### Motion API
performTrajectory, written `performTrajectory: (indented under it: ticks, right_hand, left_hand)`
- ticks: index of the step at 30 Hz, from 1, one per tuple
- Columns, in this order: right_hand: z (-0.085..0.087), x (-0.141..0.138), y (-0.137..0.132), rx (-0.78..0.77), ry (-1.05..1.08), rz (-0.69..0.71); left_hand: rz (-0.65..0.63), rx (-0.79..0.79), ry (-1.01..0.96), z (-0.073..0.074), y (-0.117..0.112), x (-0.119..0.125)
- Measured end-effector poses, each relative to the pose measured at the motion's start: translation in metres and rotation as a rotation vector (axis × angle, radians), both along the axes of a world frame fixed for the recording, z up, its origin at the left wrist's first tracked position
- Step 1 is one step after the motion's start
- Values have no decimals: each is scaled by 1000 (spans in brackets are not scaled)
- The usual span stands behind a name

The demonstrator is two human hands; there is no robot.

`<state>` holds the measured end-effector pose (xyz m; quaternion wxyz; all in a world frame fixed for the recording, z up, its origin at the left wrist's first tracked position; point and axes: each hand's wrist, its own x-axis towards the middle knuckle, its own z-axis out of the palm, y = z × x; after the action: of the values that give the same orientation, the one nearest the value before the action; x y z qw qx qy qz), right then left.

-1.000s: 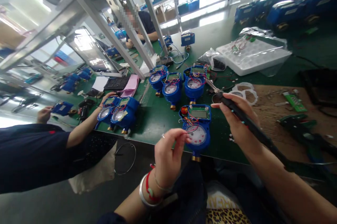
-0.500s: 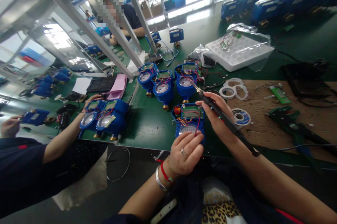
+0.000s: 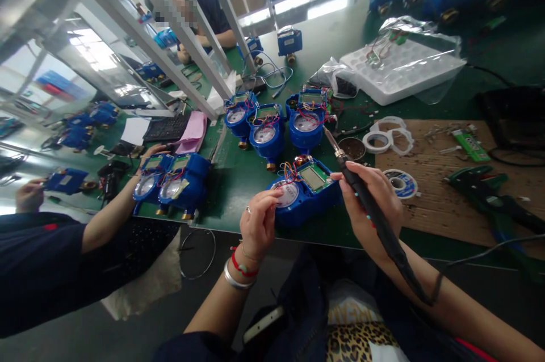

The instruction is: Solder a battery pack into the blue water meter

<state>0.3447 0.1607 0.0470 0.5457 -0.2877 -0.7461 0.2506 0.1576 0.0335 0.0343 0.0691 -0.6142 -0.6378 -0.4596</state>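
Note:
A blue water meter [image 3: 307, 194] with a round dial, a small green screen and loose coloured wires lies turned sideways at the near edge of the green table [image 3: 238, 183]. My left hand [image 3: 259, 223] grips its dial end with thumb and fingers. My right hand [image 3: 374, 203] holds a black soldering iron [image 3: 369, 203] like a pen, its metal tip pointing up and away past the meter's right end. The iron's cable trails back over my right forearm.
Three more blue meters [image 3: 272, 123] stand behind. A co-worker's arm [image 3: 111, 215] at the left rests on a pair of meters [image 3: 172, 183]. Solder spool [image 3: 401, 181], tape rings [image 3: 385, 138], a white parts tray [image 3: 400, 70] and a green tool [image 3: 483, 192] lie right.
The meter has been turned from upright to lying sideways. My left hand shifted from covering its lower dial to gripping its left end. The soldering iron stays in my right hand.

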Motion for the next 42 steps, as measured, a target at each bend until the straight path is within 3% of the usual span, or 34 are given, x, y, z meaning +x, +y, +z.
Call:
performTrajectory:
  ticks: [6,12,19,27,33,38,42]
  right_hand:
    - [-8,17,-11,51,11,-40]
    - [-12,24,-15,37,44,4]
    - [-12,25,-17,10,52,4]
    - [-12,25,-17,2,61,24]
    - [-13,26,-18,17,47,18]
    - [-12,27,-17,27,41,15]
    - [-11,26,-18,11,59,25]
  left_hand:
    - [-74,57,20,5,-5,17]
    - [-38,92,-5,2,-4,25]
    - [-36,34,-44,22,-11,32]
    - [-95,-40,-426,39,-14,49]
    - [-11,-184,-331,49,-10,47]
    - [71,-141,-163,52,-9,48]
    - [56,-94,-128,53,-12,47]
